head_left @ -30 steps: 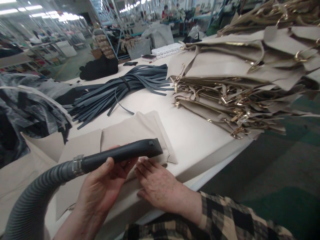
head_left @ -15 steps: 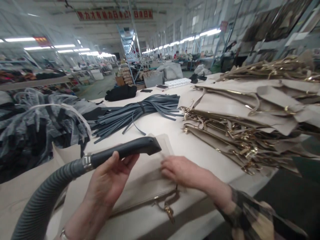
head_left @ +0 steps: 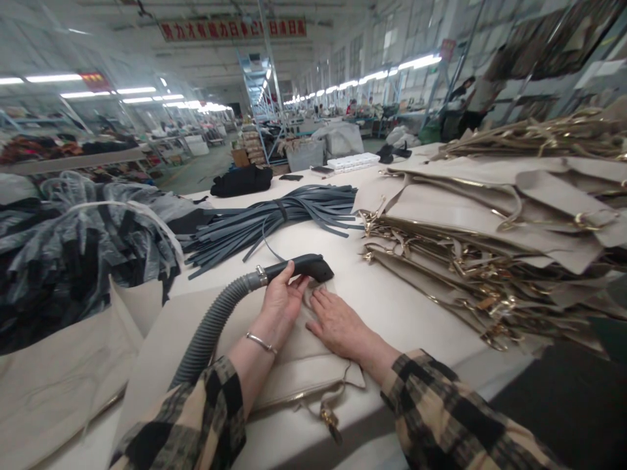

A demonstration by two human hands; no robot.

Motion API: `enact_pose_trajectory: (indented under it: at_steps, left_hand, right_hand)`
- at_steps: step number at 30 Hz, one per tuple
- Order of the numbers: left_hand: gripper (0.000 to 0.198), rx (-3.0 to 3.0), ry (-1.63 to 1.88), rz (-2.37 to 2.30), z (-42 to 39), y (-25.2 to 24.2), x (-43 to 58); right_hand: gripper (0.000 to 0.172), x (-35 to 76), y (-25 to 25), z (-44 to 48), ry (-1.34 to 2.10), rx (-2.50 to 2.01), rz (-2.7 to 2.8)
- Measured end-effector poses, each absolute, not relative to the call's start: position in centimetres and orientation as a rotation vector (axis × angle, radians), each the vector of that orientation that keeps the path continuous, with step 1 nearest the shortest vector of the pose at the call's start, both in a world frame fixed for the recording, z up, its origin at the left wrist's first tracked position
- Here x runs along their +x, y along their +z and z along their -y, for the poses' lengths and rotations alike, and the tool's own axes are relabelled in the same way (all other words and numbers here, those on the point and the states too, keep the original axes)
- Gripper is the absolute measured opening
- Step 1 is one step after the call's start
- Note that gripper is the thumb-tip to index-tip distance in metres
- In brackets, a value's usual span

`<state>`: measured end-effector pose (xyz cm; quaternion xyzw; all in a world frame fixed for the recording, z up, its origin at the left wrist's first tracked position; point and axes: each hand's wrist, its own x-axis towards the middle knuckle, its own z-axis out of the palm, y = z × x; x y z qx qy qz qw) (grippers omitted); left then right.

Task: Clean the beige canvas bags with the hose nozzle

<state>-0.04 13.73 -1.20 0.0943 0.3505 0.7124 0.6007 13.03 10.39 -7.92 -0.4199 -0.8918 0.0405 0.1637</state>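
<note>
Head view | black nozzle (head_left: 311,265), grey ribbed hose (head_left: 211,326) | left hand (head_left: 283,297): gripping nozzle | right hand (head_left: 339,324): flat on beige bag (head_left: 300,377)

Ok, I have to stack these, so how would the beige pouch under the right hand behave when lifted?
The beige pouch would probably flop, since it shows soft folds. The metal clasp would likely swing, as it lies loose beyond the zipped edge. Lying flat, the pouch seems unlikely to roll.

A factory hall (head_left: 196,65) (high-roofed, too): strip lights (head_left: 418,62) in rows, a lettered banner (head_left: 235,29), bundled straps (head_left: 252,220) on a worktable (head_left: 421,320).
</note>
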Motion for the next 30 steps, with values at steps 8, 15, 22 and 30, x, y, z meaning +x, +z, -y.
enact_pose_trajectory:
  at_steps: [8,15,22,30]
  left_hand:
    - [0.013,0.215,1.679,-0.825,-10.9,-1.2,-2.4]
    - [0.010,0.222,1.641,-0.804,-12.8,-0.4,0.3]
    - [0.009,0.202,1.693,-0.774,-7.5,3.3,-6.4]
    - [0.032,0.219,1.864,-0.858,4.5,5.2,-16.3]
  right_hand:
    - [0.055,13.0,-8.0,-10.5,0.114,-1.156,2.485]
    - [0.045,12.9,-7.0,-10.5,0.225,-1.174,2.480]
    - [0.037,15.9,-5.6,-8.3,0.923,-1.353,1.481]
    - [0.040,15.4,-4.7,6.1,1.664,-1.005,0.497]
